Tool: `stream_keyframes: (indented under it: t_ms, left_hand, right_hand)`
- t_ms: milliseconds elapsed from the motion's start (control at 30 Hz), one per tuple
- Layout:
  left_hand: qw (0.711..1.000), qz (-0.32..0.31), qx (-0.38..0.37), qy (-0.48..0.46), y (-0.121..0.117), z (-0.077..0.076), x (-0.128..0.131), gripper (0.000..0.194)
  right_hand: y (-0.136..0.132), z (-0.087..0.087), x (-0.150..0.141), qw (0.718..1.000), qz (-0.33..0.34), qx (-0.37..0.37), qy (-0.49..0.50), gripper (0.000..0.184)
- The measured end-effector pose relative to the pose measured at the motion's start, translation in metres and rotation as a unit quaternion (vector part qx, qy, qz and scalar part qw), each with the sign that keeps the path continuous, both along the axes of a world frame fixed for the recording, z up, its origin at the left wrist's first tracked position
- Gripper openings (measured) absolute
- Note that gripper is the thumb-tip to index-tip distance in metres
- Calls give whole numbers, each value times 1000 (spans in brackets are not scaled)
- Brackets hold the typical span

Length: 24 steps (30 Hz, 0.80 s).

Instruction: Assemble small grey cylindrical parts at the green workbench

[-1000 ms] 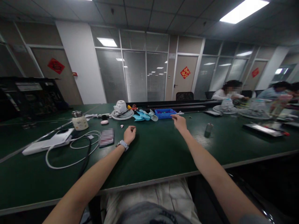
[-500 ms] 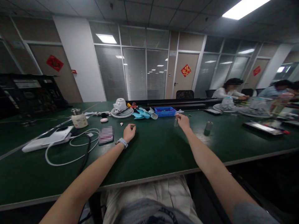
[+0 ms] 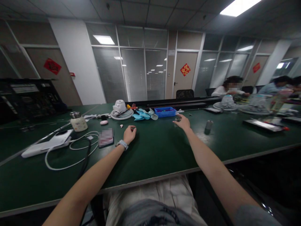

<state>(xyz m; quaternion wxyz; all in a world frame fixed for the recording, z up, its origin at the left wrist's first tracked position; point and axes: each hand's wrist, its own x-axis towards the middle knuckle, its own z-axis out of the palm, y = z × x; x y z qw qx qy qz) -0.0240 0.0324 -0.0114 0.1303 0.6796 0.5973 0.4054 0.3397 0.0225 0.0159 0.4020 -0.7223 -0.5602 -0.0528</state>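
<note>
My left hand (image 3: 129, 134) rests on the green table (image 3: 150, 150), fingers loosely curled with a gap between thumb and fingers. No held thing shows in it. Close by lie a small pinkish-white piece (image 3: 121, 126) and a flat, blurred-out card-like item (image 3: 106, 138). Farther right, my right hand (image 3: 184, 123) has its thumb and fingers around a small grey cylinder (image 3: 178, 119), mostly hidden by them; it looks like a battery. A similar grey cylinder (image 3: 208, 127) stands upright to the right of that hand.
At the back are a white fan part (image 3: 119, 108), light-blue fan blades (image 3: 143, 114) and a blue tray (image 3: 165, 112). To the left stand a cream bottle (image 3: 78, 121), a white device (image 3: 47, 144) and looped cables (image 3: 67, 168). Another person (image 3: 229, 88) sits at the far right.
My right hand has turned and its thumb has spread left around the grey cylinder, whose lower body no longer shows beneath the fingers. My left hand has hardly moved; the view has shifted slightly.
</note>
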Motion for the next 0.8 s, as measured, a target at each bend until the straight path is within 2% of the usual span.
stream_keyframes:
  t_ms: [100,233,333,400,467,533,600,700,800]
  left_hand:
    - [1000,-2,-7,3,0,0,-1,31]
    - [1000,-8,-8,-3,1,0,-2,31]
    - [1000,-17,5,-12,0,1,0,32]
    - [999,-35,21,-19,-4,4,2,34]
    - [997,-64,42,-30,-11,7,6,36]
    - [993,-95,64,-42,-19,12,12,39]
    - [989,-117,78,-52,-27,17,17,43]
    - [987,-122,87,-57,-35,22,23,43]
    - [987,-110,105,-50,-33,22,27,38]
  right_hand:
    - [5,-11,2,997,-25,-43,60,69]
    - [7,-16,1,988,-47,-89,114,49]
    - [7,-13,-19,984,-49,-77,150,46]
    - [8,-12,-47,980,3,-64,188,47]
    - [8,-13,-85,967,98,-52,230,48]
    - [7,-17,-124,942,203,-46,262,47]
    - [6,-23,-158,918,279,-46,279,44]
    - [1,-33,-187,909,319,-48,265,38]
    - [-3,-39,-193,915,324,-39,237,37]
